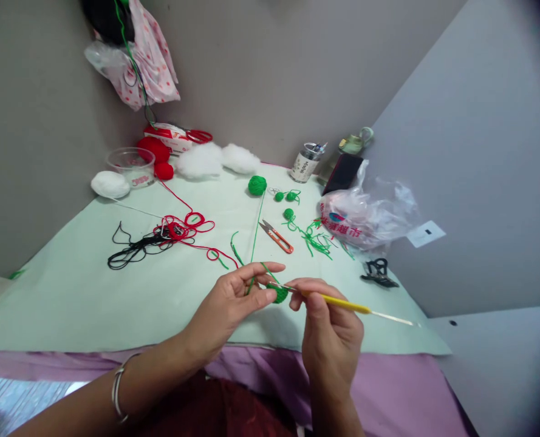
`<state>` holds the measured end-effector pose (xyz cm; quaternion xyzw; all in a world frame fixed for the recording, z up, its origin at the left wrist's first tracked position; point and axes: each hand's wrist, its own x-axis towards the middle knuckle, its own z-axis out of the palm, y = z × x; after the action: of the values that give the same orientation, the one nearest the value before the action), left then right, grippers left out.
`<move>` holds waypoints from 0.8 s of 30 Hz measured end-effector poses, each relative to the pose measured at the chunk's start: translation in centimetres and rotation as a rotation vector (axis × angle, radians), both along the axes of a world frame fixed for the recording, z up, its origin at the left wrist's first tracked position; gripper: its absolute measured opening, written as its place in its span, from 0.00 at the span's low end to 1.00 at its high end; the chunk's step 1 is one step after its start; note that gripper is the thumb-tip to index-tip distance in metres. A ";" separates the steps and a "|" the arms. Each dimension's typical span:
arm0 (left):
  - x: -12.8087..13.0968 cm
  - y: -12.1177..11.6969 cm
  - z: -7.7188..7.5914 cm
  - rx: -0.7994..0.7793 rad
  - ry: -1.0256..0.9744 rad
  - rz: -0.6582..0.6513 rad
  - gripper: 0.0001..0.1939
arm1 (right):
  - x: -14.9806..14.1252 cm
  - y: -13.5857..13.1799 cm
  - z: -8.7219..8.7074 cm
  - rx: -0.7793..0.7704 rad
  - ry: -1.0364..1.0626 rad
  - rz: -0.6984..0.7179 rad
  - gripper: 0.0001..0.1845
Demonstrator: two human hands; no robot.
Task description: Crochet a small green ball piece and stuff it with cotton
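My left hand (233,297) pinches a small green crochet piece (277,293) between thumb and fingers, its index finger stretched out with green yarn running over it. In my right hand (331,331) is a crochet hook with a yellow handle (338,301), held like a pen. The hook's metal tip meets the top of the crochet piece. From my left hand the yarn leads up across the table to a green yarn ball (257,186). Thread snips with orange handles (276,237) lie just beyond my hands.
Tangled red yarn (192,221) and black cord (137,249) lie left. White stuffing (200,160), a clear tub (130,167) and a pen holder (306,162) stand along the back. Right are green yarn scraps (316,241), a plastic bag (361,212) and a black hair claw (379,273).
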<state>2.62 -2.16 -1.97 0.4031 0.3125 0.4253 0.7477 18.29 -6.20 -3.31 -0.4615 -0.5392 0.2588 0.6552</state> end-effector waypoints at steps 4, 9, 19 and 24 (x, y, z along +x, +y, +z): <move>-0.4 0.1 0.1 0.024 0.010 0.002 0.16 | 0.4 -0.1 -0.2 -0.021 0.125 0.071 0.13; -0.7 0.2 -0.1 0.088 0.120 0.025 0.17 | 0.2 -0.8 0.7 0.044 -0.156 -0.030 0.13; -0.1 0.2 0.2 -0.161 -0.037 -0.067 0.28 | -0.4 -0.5 -1.2 0.357 -0.736 -0.249 0.17; -0.7 0.9 0.4 -0.267 -0.127 -0.101 0.23 | 0.1 -0.5 -0.1 0.150 -0.128 -0.067 0.14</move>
<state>1.90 -1.24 -1.52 0.2878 0.2977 0.3665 0.8332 18.38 -6.66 -3.39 -0.4444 -0.5820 0.1658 0.6605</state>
